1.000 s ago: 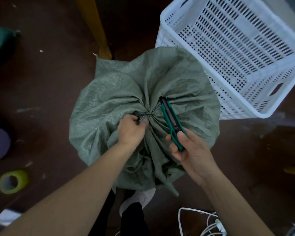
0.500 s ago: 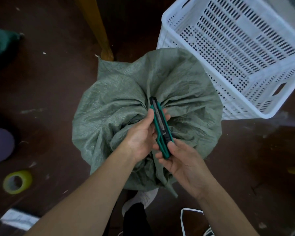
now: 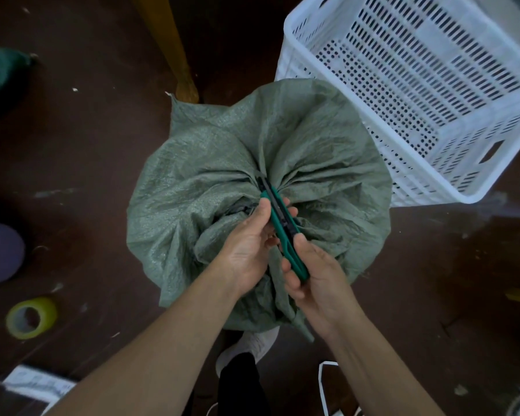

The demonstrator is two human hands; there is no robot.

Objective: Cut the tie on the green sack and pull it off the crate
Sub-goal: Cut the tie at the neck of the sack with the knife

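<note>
Green sack point(image 3: 222, 163) of woven plastic is standing on the dark brown floor point(image 3: 81, 151), in the middle of the view, and its top is gathered into many folds that are meeting at one tight neck. What it is covering is not visible. A dark tie point(image 3: 243, 209) is showing at this neck, just left of the fingers, partly hidden in the folds.

Both hands are working together over the neck. The right hand point(image 3: 315, 273) is gripping the lower end of a green utility knife point(image 3: 282, 232), with the thumb lying on top of the handle. The knife is pointing away from the person, and its dark tip is lying at the gathered neck. The left hand point(image 3: 246, 244) is closing around the middle part of the same knife, with the thumb on the left side and the fingertips point(image 3: 291, 211) showing on the right side. Whether the blade is out, I cannot tell.

A white perforated crate point(image 3: 433, 85) is standing behind the sack to the right, touching it or almost touching. A yellow wooden leg point(image 3: 177, 61) is standing behind the sack to the left. A roll of yellowish tape point(image 3: 30, 318) is lying on the floor, well apart to the left. A white shoe point(image 3: 252, 343) is showing just under the near edge of the sack.
</note>
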